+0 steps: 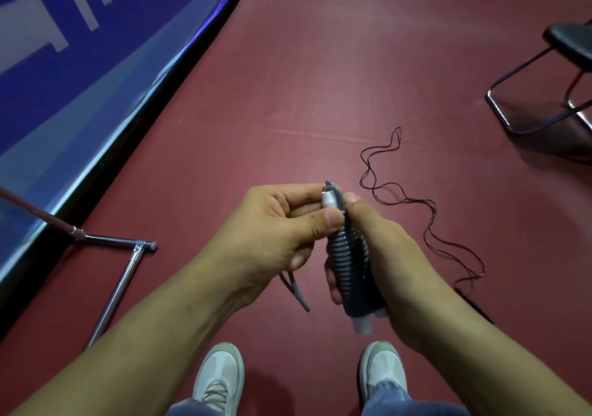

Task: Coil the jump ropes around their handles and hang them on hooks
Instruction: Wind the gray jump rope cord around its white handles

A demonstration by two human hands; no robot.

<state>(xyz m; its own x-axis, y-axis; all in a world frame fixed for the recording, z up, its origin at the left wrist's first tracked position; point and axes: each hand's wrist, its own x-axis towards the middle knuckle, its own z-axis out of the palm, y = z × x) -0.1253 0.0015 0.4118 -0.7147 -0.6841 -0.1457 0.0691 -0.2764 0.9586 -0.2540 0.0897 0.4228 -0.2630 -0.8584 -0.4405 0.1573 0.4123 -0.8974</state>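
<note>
You've got one view here, from your own head, tilted forward and down, close over your left hand (278, 223) and right hand (387, 255) on the jump rope (349, 268). Shoes (221, 380) at the bottom edge, blue banner (80, 50) up the left, chair (565, 42) clipped at right.

Glossy ribbed grey rope coil (350, 268), matt red floor (320, 79), shiny metal stand (125, 274).

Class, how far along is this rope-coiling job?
Done: grey rope mostly coiled round its handles. In hand: right hand grips it, left hand pinches the top end; a loop hangs loose. Left: the thin rope on the floor, and hanging both; no hooks show.
</note>
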